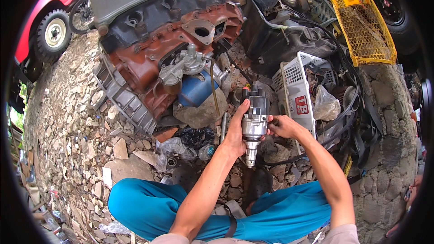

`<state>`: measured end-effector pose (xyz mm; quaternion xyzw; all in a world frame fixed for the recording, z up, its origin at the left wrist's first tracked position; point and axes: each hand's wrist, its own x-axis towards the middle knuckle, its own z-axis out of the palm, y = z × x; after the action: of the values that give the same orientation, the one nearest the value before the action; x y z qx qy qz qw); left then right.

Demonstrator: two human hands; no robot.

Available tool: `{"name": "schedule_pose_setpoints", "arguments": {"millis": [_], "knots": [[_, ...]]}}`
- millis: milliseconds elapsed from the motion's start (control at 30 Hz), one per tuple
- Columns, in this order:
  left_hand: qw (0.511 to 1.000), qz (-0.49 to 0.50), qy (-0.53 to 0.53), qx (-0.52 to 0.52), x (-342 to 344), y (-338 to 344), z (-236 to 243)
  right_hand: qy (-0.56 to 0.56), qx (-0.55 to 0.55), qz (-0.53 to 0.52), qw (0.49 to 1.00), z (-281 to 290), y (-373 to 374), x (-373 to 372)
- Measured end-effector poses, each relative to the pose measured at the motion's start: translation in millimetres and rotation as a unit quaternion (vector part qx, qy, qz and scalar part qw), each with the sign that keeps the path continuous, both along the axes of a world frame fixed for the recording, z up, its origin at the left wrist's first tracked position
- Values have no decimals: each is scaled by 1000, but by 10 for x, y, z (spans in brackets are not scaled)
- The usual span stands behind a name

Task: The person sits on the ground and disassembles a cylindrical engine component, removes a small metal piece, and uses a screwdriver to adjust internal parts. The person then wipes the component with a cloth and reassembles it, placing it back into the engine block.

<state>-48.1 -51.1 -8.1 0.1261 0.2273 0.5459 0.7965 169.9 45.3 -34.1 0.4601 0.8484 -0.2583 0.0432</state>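
1 distributor [254, 129], black cap [258, 105] on but not mounted on the engine [143, 71], is gripped by the curled left hand [234, 132] while the right hand [285, 127] pinches its side.

Distributor [254, 128] — shiny metal, plastic cap [258, 106]; stones [120, 149] — rough, matt.

A red vehicle [40, 7] stands at the upper left, its knobbly tyre [41, 36] around a cream wheel [55, 33], on ground strewn with broken stones [72, 122]. At the upper right, a yellow crate [349, 1] sits near a black wheel [391, 9]. A clear plastic bag [326, 104] lies in or just beside a white basket [296, 81]; clutter obscures which.
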Motion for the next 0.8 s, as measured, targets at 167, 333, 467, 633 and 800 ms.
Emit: {"name": "schedule_pose_setpoints", "arguments": {"millis": [167, 333, 467, 633, 800], "knots": [[1000, 14, 9, 2, -33, -109, 61, 159, 32, -17, 987, 598, -222, -3], [999, 45, -1, 9, -102, -170, 100, 349, -90, -259, 896, 1186, -283, 73], [998, 56, -6, 6, -161, -206, 147, 417, -15, -248, 874, 1484, -397, 180], [999, 47, -6, 6, -89, -194, 132, 551, -35, -202, 809, 1821, -649, 54], [999, 46, -7, -8, -84, -254, 254, 563, -42, -223, 795, 1733, -923, -228]]}}
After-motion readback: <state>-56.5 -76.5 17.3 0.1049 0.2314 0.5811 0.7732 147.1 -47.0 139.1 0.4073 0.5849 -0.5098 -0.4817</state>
